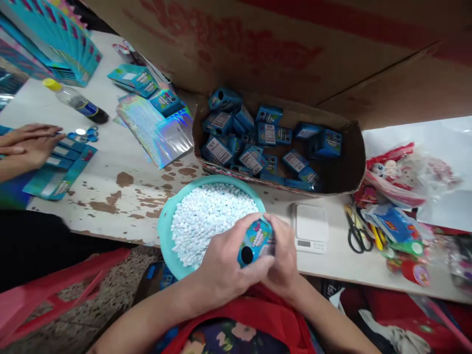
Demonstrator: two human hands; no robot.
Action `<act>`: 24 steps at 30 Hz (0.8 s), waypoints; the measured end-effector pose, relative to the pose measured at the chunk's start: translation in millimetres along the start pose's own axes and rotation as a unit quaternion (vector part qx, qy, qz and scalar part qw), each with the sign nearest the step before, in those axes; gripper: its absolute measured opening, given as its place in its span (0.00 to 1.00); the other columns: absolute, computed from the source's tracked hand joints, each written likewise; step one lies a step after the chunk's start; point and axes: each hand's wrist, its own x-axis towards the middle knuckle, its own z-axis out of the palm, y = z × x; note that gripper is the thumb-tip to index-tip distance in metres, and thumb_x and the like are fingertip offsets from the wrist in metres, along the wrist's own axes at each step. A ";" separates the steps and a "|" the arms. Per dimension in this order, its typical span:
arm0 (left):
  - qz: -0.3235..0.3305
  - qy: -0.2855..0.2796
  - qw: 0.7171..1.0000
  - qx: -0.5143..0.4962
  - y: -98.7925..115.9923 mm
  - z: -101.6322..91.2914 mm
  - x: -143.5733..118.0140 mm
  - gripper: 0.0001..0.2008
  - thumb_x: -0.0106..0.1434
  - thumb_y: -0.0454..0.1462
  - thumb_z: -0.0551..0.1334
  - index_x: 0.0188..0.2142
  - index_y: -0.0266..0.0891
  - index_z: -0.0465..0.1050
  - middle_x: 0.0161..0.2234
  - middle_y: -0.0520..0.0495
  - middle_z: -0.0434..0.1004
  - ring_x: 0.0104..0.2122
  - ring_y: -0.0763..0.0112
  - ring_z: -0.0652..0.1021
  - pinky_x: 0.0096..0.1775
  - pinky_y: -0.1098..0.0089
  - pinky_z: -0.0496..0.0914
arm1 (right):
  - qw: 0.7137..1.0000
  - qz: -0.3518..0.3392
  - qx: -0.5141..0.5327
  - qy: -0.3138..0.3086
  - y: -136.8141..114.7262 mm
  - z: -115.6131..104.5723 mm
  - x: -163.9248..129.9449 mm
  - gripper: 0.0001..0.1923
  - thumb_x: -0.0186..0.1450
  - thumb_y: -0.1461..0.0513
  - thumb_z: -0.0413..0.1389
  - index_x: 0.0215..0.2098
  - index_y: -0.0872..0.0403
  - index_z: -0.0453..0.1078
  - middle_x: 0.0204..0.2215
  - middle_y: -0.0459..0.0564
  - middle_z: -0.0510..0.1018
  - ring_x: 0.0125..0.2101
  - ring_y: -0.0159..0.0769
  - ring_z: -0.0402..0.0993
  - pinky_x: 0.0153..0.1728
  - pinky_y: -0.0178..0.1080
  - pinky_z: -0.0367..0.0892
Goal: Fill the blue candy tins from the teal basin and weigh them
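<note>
Between my two hands is a small blue candy box (257,239) with a round black spot on its front. My left hand (226,263) wraps round its left side, the thumb across the lower front. From the right, my right hand (283,255) grips the same box. Just left of the hands stands a turquoise basin (165,221), filled with small white candies (210,216). Beyond it, a cardboard carton (346,172) holds several similar blue boxes (254,160), lying at various angles.
Right of my hands lie a white digital scale (311,227) and black-handled scissors (357,233). Plastic-wrapped items (400,172) are farther right. On the left are a soda bottle (79,101), a shiny holographic bag (155,128) and another person's hands (33,142) on flat blue cartons (61,169).
</note>
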 end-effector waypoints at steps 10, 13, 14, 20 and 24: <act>0.084 0.096 0.932 0.338 -77.9 37.1 -17.5 0.24 0.64 0.52 0.58 0.55 0.42 0.70 0.54 0.42 0.74 0.55 0.52 0.70 0.56 0.52 0.63 | 0.916 0.194 0.352 -0.010 83.8 -44.6 -49.5 0.41 0.49 0.47 0.68 0.57 0.45 0.59 0.53 0.57 0.70 0.47 0.50 0.73 0.43 0.51 0.72; 0.075 0.122 0.890 0.434 -84.2 58.0 -14.6 0.22 0.64 0.52 0.58 0.51 0.42 0.73 0.50 0.41 0.76 0.50 0.53 0.71 0.50 0.54 0.62 | 0.856 0.278 0.435 -0.022 98.6 -53.4 -66.1 0.38 0.54 0.35 0.56 0.54 0.47 0.62 0.46 0.57 0.73 0.40 0.46 0.75 0.36 0.47 0.72; 0.075 0.136 0.876 0.456 -84.9 62.0 -12.3 0.21 0.64 0.52 0.58 0.49 0.42 0.74 0.47 0.41 0.77 0.47 0.54 0.72 0.47 0.55 0.63 | 0.834 0.309 0.456 -0.035 102.2 -55.9 -68.3 0.38 0.56 0.34 0.50 0.53 0.49 0.64 0.45 0.57 0.74 0.38 0.45 0.75 0.35 0.47 0.72; 0.127 0.195 0.837 0.495 -91.0 62.3 1.9 0.12 0.65 0.42 0.56 0.33 0.39 0.75 0.31 0.43 0.76 0.32 0.62 0.71 0.34 0.63 0.62 | 0.756 0.369 0.533 -0.088 113.2 -51.9 -64.0 0.40 0.47 0.39 0.62 0.52 0.50 0.67 0.37 0.51 0.75 0.32 0.39 0.73 0.37 0.46 0.72; 0.115 0.235 0.844 0.468 -94.9 58.4 7.4 0.13 0.65 0.39 0.56 0.25 0.38 0.71 0.24 0.46 0.73 0.26 0.68 0.71 0.28 0.68 0.60 | 0.779 0.377 0.496 -0.072 105.3 -34.5 -55.9 0.37 0.39 0.44 0.70 0.42 0.51 0.68 0.30 0.45 0.74 0.26 0.33 0.69 0.29 0.38 0.69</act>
